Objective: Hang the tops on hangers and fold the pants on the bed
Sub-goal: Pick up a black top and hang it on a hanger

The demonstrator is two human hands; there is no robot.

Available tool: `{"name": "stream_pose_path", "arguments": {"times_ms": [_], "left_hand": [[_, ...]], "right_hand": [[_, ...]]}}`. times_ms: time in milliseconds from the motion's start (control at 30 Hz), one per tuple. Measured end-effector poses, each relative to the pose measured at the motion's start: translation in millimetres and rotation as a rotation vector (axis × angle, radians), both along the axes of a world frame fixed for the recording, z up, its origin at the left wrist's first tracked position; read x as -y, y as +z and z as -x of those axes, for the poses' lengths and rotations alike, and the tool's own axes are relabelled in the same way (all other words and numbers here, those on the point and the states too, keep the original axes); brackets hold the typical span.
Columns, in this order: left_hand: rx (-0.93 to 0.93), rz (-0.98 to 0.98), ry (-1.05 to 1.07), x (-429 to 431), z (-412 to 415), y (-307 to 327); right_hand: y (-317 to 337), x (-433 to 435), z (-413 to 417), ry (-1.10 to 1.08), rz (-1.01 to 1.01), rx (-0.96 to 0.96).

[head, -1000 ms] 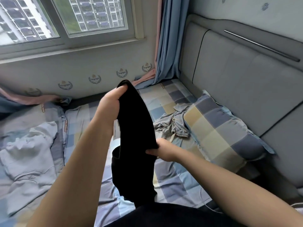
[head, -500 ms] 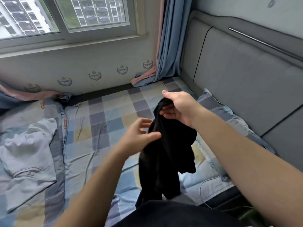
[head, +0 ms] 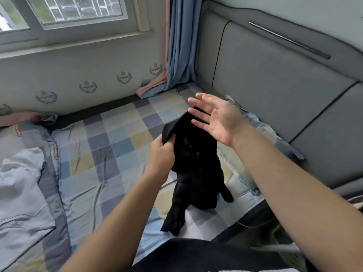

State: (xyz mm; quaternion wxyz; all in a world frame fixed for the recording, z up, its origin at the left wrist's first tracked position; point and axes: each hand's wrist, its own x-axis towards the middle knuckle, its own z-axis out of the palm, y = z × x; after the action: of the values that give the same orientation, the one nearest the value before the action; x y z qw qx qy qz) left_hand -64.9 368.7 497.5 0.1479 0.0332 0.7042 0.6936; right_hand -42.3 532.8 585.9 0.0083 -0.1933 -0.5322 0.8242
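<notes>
A black garment (head: 196,163) is held up over a bed (head: 110,146) covered in a checked sheet of blue, grey and yellow squares. The left hand (head: 162,154) is seen from the back, its fingers curled tightly round a bunched upper edge of the fabric, with a small flap of cloth standing up just above the knuckles. From that grip the garment hangs down to the right of the left hand and below it, in dark folds, and its lower end trails onto the sheet close to the person's body.

The right hand (head: 218,120) is raised just above and to the right of the left hand, palm turned to the camera, fingers straight and spread apart; nothing is grasped in it. Its fingertips overlap the top of the black cloth, though whether they touch it cannot be told.

Beyond the right hand, to its right, a checked pillow (head: 265,132) is propped against a grey padded headboard (head: 275,91). Far to the left of the left hand, a pale grey-blue garment (head: 19,189) lies crumpled on the bed. Beyond both hands, a blue curtain (head: 182,46) hangs in the corner beside a window.
</notes>
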Motion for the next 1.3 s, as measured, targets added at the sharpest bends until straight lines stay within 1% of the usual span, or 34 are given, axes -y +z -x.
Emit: {"name": "stream_pose_path", "arguments": {"times_ms": [67, 100, 167, 233, 333, 400, 467, 533, 600, 633, 700, 767, 833, 867, 933, 967, 1000, 1033, 1100, 1167, 1233, 1300], "left_hand": [[0.05, -0.022, -0.063, 14.3, -0.2, 8.7], [0.072, 0.004, -0.095, 22.0, -3.4, 10.5], [0.114, 0.022, -0.132, 39.2, -12.3, 11.3], [0.108, 0.002, -0.188, 60.7, -19.4, 16.0], [0.022, -0.064, -0.331, 99.4, -26.6, 31.2], [-0.012, -0.131, -0.411, 128.2, -30.3, 43.1], [0.03, -0.229, -0.453, 159.1, -33.3, 49.1], [0.129, -0.314, -0.428, 186.8, -32.5, 50.4], [0.232, -0.367, -0.338, 210.4, -26.1, 49.9], [0.255, -0.376, -0.276, 221.0, -21.4, 50.1], [0.208, -0.336, -0.163, 239.8, -7.7, 47.3], [0.112, -0.252, -0.172, 252.6, 4.0, 43.1], [0.005, -0.104, -0.296, 258.8, 9.3, 33.0], [-0.05, 0.005, -0.365, 258.8, 6.7, 24.7], [-0.19, 0.228, -0.434, 255.0, -10.7, 3.8], [-0.265, 0.319, -0.45, 251.6, -27.3, -5.8], [-0.305, 0.369, -0.492, 248.2, -46.9, -15.9], [-0.304, 0.383, -0.567, 245.3, -67.6, -27.5], [-0.244, 0.389, -0.785, 238.5, -108.9, -48.8], [-0.213, 0.439, -0.997, 228.4, -146.2, -67.8], [-0.275, 0.49, -1.102, 214.3, -174.0, -80.1], [-0.353, 0.48, -1.138, 198.0, -195.5, -81.3]], "right_hand": [[-31.6, 16.4, -22.4, 0.046, 0.019, 0.04], [-48.8, 28.3, -34.7, 0.053, 0.029, 0.05], [-84.1, 55.4, -59.1, 0.025, -0.003, 0.062], [-122.1, 82.9, -81.8, -0.006, -0.157, 0.088], [-166.5, 126.9, -103.1, 0.055, -0.498, 0.152], [-181.1, 152.2, -99.0, 0.025, -0.674, 0.138], [-185.1, 172.8, -86.3, -0.02, -0.816, 0.196], [-188.7, 191.0, -78.1, 0.036, -0.866, 0.296], [-196.1, 209.7, -79.7, 0.116, -0.87, 0.365], [-199.9, 218.6, -83.9, 0.135, -0.881, 0.379], [-202.2, 231.4, -94.6, 0.133, -0.891, 0.415], [-195.7, 238.4, -105.6, 0.07, -0.886, 0.463], [-180.1, 242.6, -117.0, -0.054, -0.846, 0.508], [-169.2, 243.6, -122.6, -0.123, -0.819, 0.515], [-144.9, 242.8, -132.8, -0.268, -0.736, 0.491], [-132.0, 241.2, -138.8, -0.347, -0.686, 0.469], [-118.0, 239.8, -145.5, -0.433, -0.626, 0.445], [-103.7, 239.0, -153.8, -0.518, -0.547, 0.413], [-76.1, 236.5, -175.6, -0.677, -0.36, 0.35], [-52.2, 232.9, -205.1, -0.814, -0.186, 0.275], [-33.5, 231.2, -240.6, -0.944, -0.059, 0.186], [-24.4, 231.3, -280.5, -1.064, -0.004, 0.097]]}}
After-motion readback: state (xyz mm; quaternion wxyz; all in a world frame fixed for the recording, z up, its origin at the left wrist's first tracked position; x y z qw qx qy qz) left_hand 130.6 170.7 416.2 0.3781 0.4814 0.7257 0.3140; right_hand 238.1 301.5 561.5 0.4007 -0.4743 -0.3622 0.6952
